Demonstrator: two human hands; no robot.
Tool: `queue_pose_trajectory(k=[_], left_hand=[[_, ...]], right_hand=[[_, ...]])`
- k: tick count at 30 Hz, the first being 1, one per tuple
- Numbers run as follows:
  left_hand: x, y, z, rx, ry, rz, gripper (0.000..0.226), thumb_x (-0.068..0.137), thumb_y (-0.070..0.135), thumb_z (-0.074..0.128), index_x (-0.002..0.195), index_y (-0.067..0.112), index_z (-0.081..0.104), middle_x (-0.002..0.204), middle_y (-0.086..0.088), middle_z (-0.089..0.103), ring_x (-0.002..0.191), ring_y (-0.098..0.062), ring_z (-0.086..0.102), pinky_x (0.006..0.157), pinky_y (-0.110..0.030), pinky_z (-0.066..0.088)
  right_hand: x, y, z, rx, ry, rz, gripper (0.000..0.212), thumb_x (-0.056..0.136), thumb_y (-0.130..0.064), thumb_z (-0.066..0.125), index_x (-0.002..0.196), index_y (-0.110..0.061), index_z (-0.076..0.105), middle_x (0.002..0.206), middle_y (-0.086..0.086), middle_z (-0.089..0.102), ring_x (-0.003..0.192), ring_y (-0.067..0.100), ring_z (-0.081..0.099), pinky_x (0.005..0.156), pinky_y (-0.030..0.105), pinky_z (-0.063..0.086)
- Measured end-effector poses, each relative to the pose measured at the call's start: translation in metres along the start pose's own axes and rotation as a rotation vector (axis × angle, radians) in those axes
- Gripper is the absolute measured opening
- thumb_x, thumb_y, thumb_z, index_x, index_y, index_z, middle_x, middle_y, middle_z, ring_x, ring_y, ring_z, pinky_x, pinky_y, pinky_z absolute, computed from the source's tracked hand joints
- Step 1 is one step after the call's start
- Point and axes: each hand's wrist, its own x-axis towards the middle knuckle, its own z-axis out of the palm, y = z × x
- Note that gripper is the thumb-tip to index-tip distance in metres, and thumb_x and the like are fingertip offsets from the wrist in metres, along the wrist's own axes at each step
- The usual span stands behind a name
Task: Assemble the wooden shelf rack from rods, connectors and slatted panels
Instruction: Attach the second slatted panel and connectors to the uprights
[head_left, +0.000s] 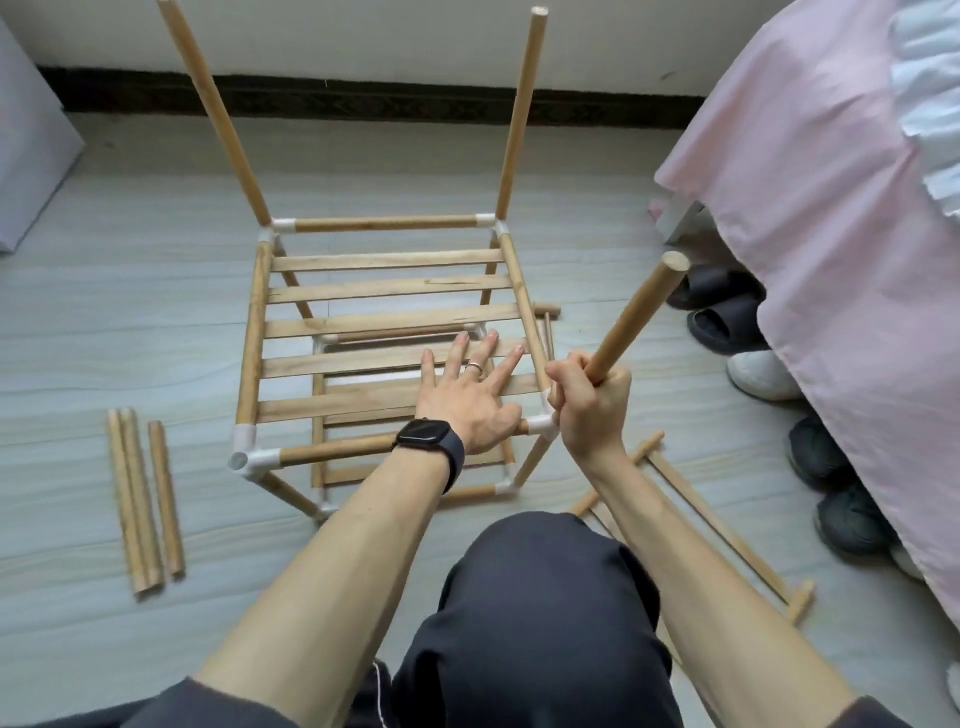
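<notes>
The partly built wooden rack stands on the floor, with white connectors at its corners and a slatted panel on top. Two upright rods rise from its far corners. My left hand lies flat with spread fingers on the near slats. My right hand grips a wooden rod that slants up to the right, its lower end at the near right connector. A second slatted panel lies lower inside the frame.
Three loose rods lie on the floor at the left. A thin-rod frame piece lies at the right by my knee. A bed with a pink cover and several shoes fill the right side.
</notes>
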Motion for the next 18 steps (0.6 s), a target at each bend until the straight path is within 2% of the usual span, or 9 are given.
queue_pose_trajectory(k=[2,3,5,7,9,11,14,16,18], left_hand=[[-0.001,-0.004,-0.014,-0.001,-0.046,0.003,0.068,0.098,0.043,0.031,0.157,0.049,-0.004,0.168,0.008,-0.013,0.154,-0.021,-0.015,0.121,-0.06,-0.006],[-0.003,-0.008,-0.022,-0.001,-0.056,-0.006,0.065,0.1,0.044,0.03,0.158,0.047,0.001,0.169,0.007,-0.008,0.155,-0.021,-0.01,0.122,-0.06,-0.002],[-0.012,-0.023,-0.04,0.012,-0.058,-0.035,0.062,0.1,0.046,0.033,0.158,0.043,0.012,0.169,0.003,0.002,0.156,-0.021,0.001,0.122,-0.058,0.005],[-0.024,-0.048,-0.059,0.083,-0.046,-0.069,0.062,0.097,0.046,0.041,0.157,0.041,0.023,0.168,0.001,0.012,0.154,-0.022,0.011,0.121,-0.055,0.013],[-0.038,-0.078,-0.082,0.145,-0.024,-0.136,0.06,0.096,0.043,0.044,0.154,0.038,0.032,0.165,-0.002,0.024,0.15,-0.025,0.025,0.118,-0.05,0.027],[-0.053,-0.111,-0.103,0.146,-0.031,-0.23,0.059,0.096,0.04,0.044,0.154,0.035,0.035,0.16,-0.006,0.034,0.144,-0.029,0.036,0.112,-0.047,0.038],[-0.078,-0.155,-0.117,0.187,-0.008,-0.335,0.055,0.096,0.04,0.043,0.15,0.03,0.041,0.152,-0.008,0.043,0.136,-0.03,0.045,0.107,-0.047,0.044],[-0.096,-0.178,-0.114,0.176,0.018,-0.363,0.053,0.098,0.044,0.04,0.149,0.029,0.041,0.153,-0.006,0.042,0.138,-0.029,0.043,0.109,-0.048,0.042],[-0.11,-0.193,-0.101,0.094,0.046,-0.362,0.058,0.1,0.052,0.035,0.155,0.032,0.032,0.16,-0.003,0.034,0.145,-0.027,0.035,0.114,-0.047,0.036]], right_hand=[[0.001,-0.005,-0.002,-0.061,0.011,0.017,0.044,0.079,-0.018,0.061,0.055,0.004,0.032,0.047,0.004,0.033,0.047,0.018,0.033,0.049,0.032,0.029],[-0.001,-0.005,-0.005,-0.14,0.009,0.026,0.046,0.083,-0.026,0.064,0.06,0.003,0.037,0.051,0.003,0.039,0.049,0.017,0.038,0.051,0.032,0.034],[-0.013,0.001,-0.015,-0.343,0.035,0.049,0.04,0.091,-0.042,0.068,0.08,-0.008,0.049,0.071,-0.003,0.055,0.062,0.011,0.053,0.061,0.026,0.043],[-0.034,0.014,-0.025,-0.431,0.119,0.081,0.038,0.089,-0.045,0.073,0.1,-0.02,0.047,0.095,-0.005,0.054,0.083,0.009,0.057,0.069,0.022,0.045],[-0.06,0.025,-0.028,-0.492,0.122,0.08,0.033,0.089,-0.04,0.074,0.099,-0.026,0.045,0.097,-0.006,0.052,0.088,0.013,0.056,0.068,0.021,0.042],[-0.077,0.032,-0.016,-0.548,-0.011,0.044,0.025,0.09,-0.03,0.071,0.09,-0.033,0.045,0.09,-0.007,0.054,0.086,0.012,0.056,0.067,0.02,0.039],[-0.07,0.023,0.034,-0.624,-0.187,-0.23,0.018,0.088,-0.029,0.062,0.086,-0.035,0.045,0.085,-0.014,0.051,0.086,0.005,0.05,0.073,0.017,0.039],[-0.053,0.011,0.08,-0.698,-0.295,-0.395,0.011,0.088,-0.034,0.059,0.093,-0.029,0.051,0.09,-0.014,0.052,0.088,0.005,0.047,0.077,0.02,0.041],[-0.035,0.003,0.127,-0.818,-0.397,-0.497,0.024,0.09,-0.041,0.058,0.106,-0.023,0.058,0.103,-0.008,0.056,0.097,0.012,0.047,0.082,0.029,0.045]])
